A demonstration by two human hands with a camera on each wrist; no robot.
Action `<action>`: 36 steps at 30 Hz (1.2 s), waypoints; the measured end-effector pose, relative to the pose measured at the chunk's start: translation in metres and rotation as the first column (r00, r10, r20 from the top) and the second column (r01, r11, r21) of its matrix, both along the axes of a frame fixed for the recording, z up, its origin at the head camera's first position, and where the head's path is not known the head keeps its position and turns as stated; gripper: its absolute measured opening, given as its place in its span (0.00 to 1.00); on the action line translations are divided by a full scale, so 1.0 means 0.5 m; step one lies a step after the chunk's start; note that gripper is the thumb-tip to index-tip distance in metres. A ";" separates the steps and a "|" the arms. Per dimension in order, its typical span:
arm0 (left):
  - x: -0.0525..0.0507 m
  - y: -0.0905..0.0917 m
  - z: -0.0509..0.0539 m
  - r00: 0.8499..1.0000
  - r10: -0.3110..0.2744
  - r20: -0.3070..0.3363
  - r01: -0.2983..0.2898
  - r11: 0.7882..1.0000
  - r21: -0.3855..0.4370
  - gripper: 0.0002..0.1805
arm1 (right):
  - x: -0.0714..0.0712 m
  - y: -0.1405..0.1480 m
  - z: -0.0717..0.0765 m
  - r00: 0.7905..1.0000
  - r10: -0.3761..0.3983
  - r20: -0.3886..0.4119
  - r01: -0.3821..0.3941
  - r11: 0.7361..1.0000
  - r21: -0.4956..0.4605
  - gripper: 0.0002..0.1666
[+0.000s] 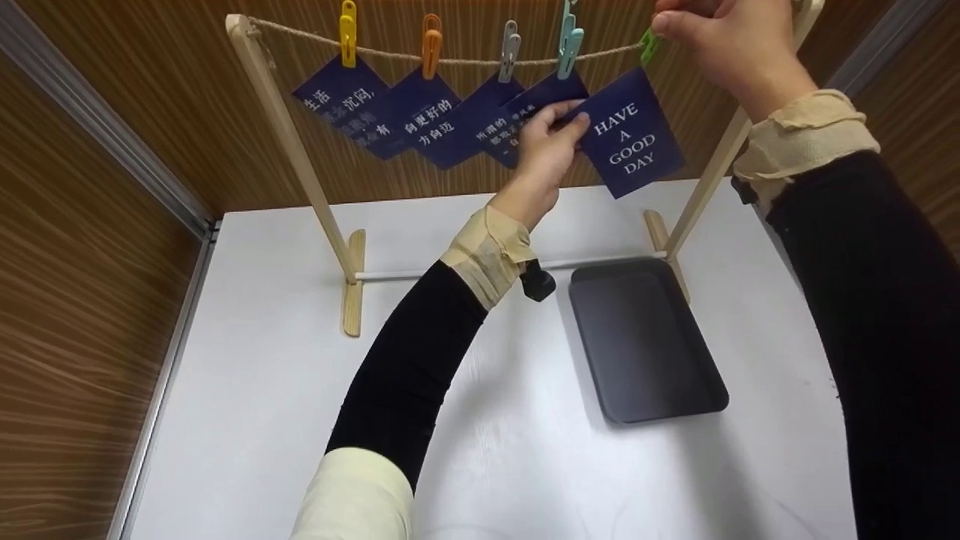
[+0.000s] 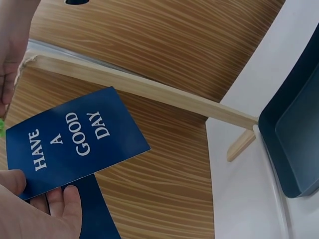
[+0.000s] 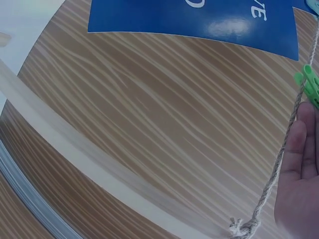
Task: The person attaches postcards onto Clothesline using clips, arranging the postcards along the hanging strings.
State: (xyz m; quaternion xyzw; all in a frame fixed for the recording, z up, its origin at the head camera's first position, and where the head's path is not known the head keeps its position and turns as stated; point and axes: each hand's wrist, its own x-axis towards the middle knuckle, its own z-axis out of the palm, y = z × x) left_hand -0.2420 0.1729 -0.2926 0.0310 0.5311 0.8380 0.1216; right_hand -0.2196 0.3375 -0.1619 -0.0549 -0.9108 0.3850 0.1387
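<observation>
My left hand (image 1: 551,150) pinches the left edge of a dark blue card (image 1: 634,135) printed "HAVE A GOOD DAY", thumb in front and fingers behind. In the left wrist view the card (image 2: 79,139) shows nearly whole. At the rope's right end, my right hand (image 1: 739,45) holds a green clothespin (image 1: 649,46); its upper part is hidden by the fingers. The right wrist view shows this clothespin (image 3: 310,84) at the rope (image 3: 286,134), with a small gap between it and the card. A light blue clothespin (image 1: 570,49) grips another card just left of my left hand.
Yellow (image 1: 348,34), orange (image 1: 430,46) and grey (image 1: 509,51) clothespins hold overlapping blue cards on the rope. A wooden frame (image 1: 292,150) carries the rope. A dark grey tray (image 1: 645,345) lies on the white table (image 1: 255,420), near the frame's right foot. Wood-grain panels stand behind.
</observation>
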 end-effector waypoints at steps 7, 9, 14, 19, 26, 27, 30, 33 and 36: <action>0.001 0.004 0.003 1.000 -0.003 0.003 0.003 1.000 -0.021 0.12 | 0.002 0.001 -0.008 1.000 0.014 -0.001 -0.014 0.999 0.052 0.20; 0.002 0.003 0.004 1.000 -0.007 -0.006 0.007 1.000 -0.029 0.13 | 0.001 0.001 -0.011 1.000 0.022 -0.014 -0.020 0.996 0.085 0.20; 0.002 0.003 0.003 1.000 -0.008 -0.010 0.007 0.999 -0.040 0.13 | 0.001 0.002 -0.016 0.998 0.047 -0.035 -0.041 0.989 0.141 0.19; 0.003 0.005 0.003 1.000 -0.009 0.001 0.009 1.000 -0.027 0.12 | 0.002 0.000 -0.019 0.998 0.048 -0.032 -0.043 0.989 0.141 0.19; 0.002 0.009 0.004 0.999 -0.007 0.032 0.007 1.000 -0.004 0.10 | 0.005 -0.005 -0.025 0.999 0.050 -0.022 -0.046 0.989 0.142 0.19; 0.001 0.009 0.005 0.999 -0.005 0.033 0.005 1.000 -0.007 0.10 | 0.005 -0.006 -0.025 0.998 0.054 -0.025 -0.050 0.990 0.132 0.20; 0.000 0.011 0.005 0.999 0.001 0.034 0.000 1.000 -0.014 0.09 | 0.005 -0.008 -0.026 0.998 0.062 -0.025 -0.058 0.990 0.127 0.20; -0.002 0.011 0.004 0.999 0.005 0.038 -0.004 1.000 -0.020 0.09 | 0.004 -0.010 -0.028 0.997 0.068 -0.020 -0.064 0.988 0.137 0.20; -0.004 0.009 0.002 0.999 0.008 0.034 -0.008 1.000 -0.017 0.10 | -0.001 -0.012 -0.033 0.997 0.079 -0.018 -0.075 0.985 0.157 0.19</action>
